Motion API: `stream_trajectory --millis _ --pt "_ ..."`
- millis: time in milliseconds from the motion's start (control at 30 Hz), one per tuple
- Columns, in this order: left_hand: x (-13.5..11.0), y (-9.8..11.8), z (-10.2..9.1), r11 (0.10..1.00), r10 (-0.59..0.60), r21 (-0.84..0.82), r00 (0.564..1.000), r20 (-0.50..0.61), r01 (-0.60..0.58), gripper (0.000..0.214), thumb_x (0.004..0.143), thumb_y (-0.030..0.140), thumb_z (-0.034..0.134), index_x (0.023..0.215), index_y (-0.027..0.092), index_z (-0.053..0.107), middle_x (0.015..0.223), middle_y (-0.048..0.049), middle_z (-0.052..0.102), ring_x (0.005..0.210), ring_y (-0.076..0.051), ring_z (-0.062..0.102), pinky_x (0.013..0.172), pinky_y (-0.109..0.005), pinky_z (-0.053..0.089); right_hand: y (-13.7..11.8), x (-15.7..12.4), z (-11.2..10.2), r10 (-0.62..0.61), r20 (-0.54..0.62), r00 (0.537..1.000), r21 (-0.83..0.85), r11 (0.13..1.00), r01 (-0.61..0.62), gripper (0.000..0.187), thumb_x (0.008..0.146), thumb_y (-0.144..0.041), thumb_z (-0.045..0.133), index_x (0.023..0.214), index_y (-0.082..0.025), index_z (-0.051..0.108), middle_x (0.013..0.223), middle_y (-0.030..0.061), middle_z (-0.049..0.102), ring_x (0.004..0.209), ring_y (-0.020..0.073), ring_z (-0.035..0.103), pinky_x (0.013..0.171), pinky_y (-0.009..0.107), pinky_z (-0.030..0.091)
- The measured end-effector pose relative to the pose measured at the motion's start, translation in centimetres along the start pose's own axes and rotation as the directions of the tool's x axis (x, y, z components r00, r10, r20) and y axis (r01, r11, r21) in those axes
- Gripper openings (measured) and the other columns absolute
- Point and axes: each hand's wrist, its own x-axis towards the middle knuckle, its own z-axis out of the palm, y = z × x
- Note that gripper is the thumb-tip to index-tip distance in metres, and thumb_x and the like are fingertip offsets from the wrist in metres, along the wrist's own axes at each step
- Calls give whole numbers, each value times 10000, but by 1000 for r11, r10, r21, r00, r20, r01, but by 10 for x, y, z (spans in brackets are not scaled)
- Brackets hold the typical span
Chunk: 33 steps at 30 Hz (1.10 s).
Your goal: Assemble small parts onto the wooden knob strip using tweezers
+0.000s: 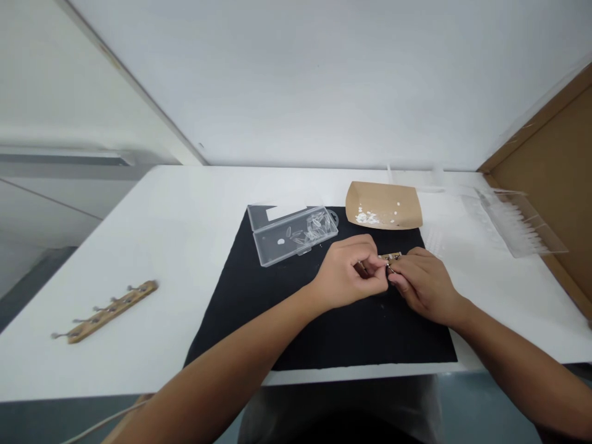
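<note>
Over the right part of the black mat [277,320], my two hands meet fingertip to fingertip. My left hand [354,271] is closed in a pinch at a tiny piece that its fingers mostly hide. Thumb and forefinger of my right hand [425,283] are closed on a small metal clip [391,269], of which only a short shiny bit shows. Just behind the fingertips a short wooden strip [390,256] with small fittings peeks out, the rest covered by my right hand. To the left, an open clear plastic case [277,253] holds several transparent nail tips [317,228].
A brown paper tray [383,200] with small white dots lies behind my hands. Another wooden strip [115,308] with metal clips on stalks lies at left on the white table [185,209]. Clear plastic holders [513,222] stand at right by a brown panel [555,172].
</note>
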Motion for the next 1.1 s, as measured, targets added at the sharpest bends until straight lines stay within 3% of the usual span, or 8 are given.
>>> stream_trajectory --millis 333,500,800,933,1100 --pt "0 3 0 986 -121 -116 993 6 121 91 742 91 732 678 126 677 732 -11 616 519 -55 541 450 -155 434 -2 0 -1 13 20 1000 59 998 -15 207 1094 -225 459 907 -212 547 750 -9 635 650 149 529 714 327 349" --pt "1 3 0 988 -122 -98 993 -5 120 123 736 101 733 645 130 657 700 -5 608 513 -49 515 428 -140 381 -1 0 0 50 65 997 135 989 -59 232 1098 -227 446 885 -217 538 764 -12 644 675 150 538 733 325 354" --pt "0 0 0 999 16 35 999 -33 -15 65 747 80 705 709 133 699 714 -17 630 528 -63 559 446 -150 444 -2 0 0 120 114 986 210 967 -142 298 1113 -254 398 844 -222 523 723 -25 615 663 149 522 747 329 348" --pt "-1 -1 0 994 83 70 996 -38 -80 54 782 92 705 788 142 726 764 -22 650 555 -66 599 468 -146 503 -1 1 -1 90 67 994 139 985 -98 240 1108 -251 432 905 -218 557 755 -16 649 675 151 548 739 324 354" --pt "1 0 0 984 116 137 993 -17 -113 73 805 102 687 754 154 691 742 -6 628 557 -64 567 467 -148 485 -1 2 -1 34 22 999 32 999 -35 214 1103 -245 445 932 -212 570 774 0 670 667 153 561 717 328 356"
